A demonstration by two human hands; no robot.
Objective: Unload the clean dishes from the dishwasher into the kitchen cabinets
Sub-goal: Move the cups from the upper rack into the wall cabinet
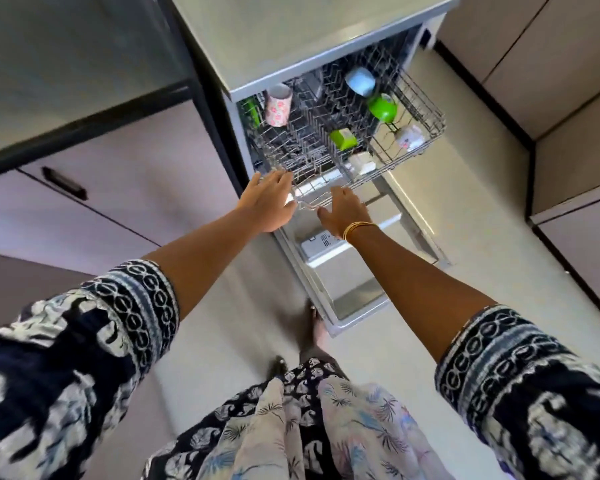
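A grey countertop (pixel 291 36) tops the machine; a dark-handled drawer (pixel 94 202) sits left, pale floor (pixel 482 209) right.

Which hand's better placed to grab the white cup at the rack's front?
Right, probably. The right hand rests at the upper rack's front edge, just below the white cup. The left hand sits at the rack's left front corner, farther from it.

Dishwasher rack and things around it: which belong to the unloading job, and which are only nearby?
Belong to the job:
upper rack
pink flowered cup
pale blue cup
green cup
green container
left hand and right hand, both at the rack's front edge

Only nearby:
open dishwasher door
cabinet handle
gold bangles
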